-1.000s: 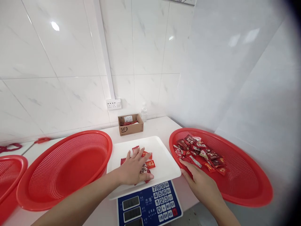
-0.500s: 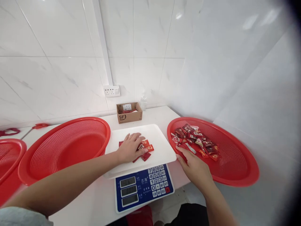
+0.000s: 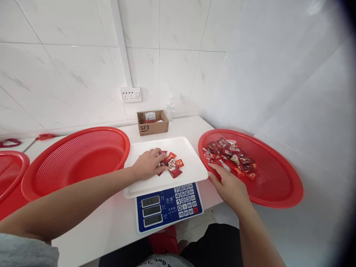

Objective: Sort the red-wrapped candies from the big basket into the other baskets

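On the white tray (image 3: 191,159) of a weighing scale lies a small pile of red snack packets (image 3: 172,163). My left hand (image 3: 148,164) is curled over the pile's left side, its fingers and thumb around some packets; the palm hides part of them. To the right, my right hand (image 3: 229,185) holds the near-left rim of a red plastic basket (image 3: 280,185), close to the tray's corner. Inside that basket is a heap of similar small wrapped packets (image 3: 230,157), mostly red.
The scale's blue keypad panel (image 3: 169,207) faces me below the tray. Left of it stands a large red mesh basket (image 3: 75,174), with another red basket (image 3: 11,174) beyond. A cardboard box (image 3: 152,128) and a clear plastic bottle (image 3: 170,110) are near the wall.
My left hand has drawn left across the pile, uncovering more packets on its right, and its fingers are more curled. The right hand stays at the basket rim. The view has tilted down slightly.
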Demonstrator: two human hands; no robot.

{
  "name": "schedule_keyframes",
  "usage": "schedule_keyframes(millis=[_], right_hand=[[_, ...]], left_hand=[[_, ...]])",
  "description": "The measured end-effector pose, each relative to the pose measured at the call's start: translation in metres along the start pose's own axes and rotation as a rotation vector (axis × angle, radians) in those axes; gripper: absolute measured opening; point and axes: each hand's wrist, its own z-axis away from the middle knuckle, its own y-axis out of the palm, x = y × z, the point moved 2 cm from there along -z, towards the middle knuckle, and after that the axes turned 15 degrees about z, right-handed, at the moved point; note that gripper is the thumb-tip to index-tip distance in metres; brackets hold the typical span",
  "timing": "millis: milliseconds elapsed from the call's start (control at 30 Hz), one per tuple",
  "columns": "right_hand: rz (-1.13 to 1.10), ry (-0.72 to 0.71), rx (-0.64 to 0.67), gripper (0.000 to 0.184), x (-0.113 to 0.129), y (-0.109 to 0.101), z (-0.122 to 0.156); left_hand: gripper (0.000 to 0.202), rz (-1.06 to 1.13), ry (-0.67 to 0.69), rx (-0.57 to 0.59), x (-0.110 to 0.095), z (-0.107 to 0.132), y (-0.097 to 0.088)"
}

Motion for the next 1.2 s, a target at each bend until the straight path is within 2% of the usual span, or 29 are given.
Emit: schedule_keyframes(millis=[267, 367, 433, 533, 633, 733, 900, 1000, 1100, 1200], right_hand=[[-0.136, -0.013, 0.03, 0.045, -0.005, -0.002, -0.001], [-0.136, -0.007, 0.039, 0.046, -0.006, -0.001, 0.0], [-0.141, -0.02, 0.03, 0.046, -0.006, 0.0, 0.0], [-0.144, -0.034, 0.023, 0.046, -0.007, 0.0, 0.001], [-0.145, -0.036, 0.018, 0.045, -0.008, 0.0, 0.001], [-0.146, -0.027, 0.013, 0.045, -0.009, -0.001, 0.0], [-0.134, -0.007, 0.025, 0.044, -0.008, -0.002, -0.001], [-0.14, -0.012, 0.016, 0.043, -0.008, -0.002, -0.003], [-0.157, -0.013, 0.031, 0.043, -0.009, 0.0, -0.004], [-0.177, -0.012, 0.051, 0.044, -0.011, 0.001, -0.005]], left_hand=[[0.038, 0.0, -0.032, 0.011, -0.009, -0.004, -0.005], [0.031, 0.003, 0.006, 0.018, -0.012, 0.0, -0.015], [0.027, -0.015, 0.016, 0.01, -0.009, 0.006, -0.029], [0.032, -0.07, -0.035, -0.06, 0.007, 0.02, -0.058], [0.034, -0.135, -0.127, -0.157, 0.034, 0.042, -0.086], [0.035, -0.19, -0.236, -0.196, 0.063, 0.066, -0.101], [0.035, -0.215, -0.364, -0.171, 0.103, 0.092, -0.102], [0.035, -0.206, -0.379, -0.165, 0.111, 0.093, -0.099], [0.041, -0.185, -0.333, -0.199, 0.098, 0.079, -0.094], [0.048, -0.129, -0.246, -0.192, 0.066, 0.056, -0.081]])
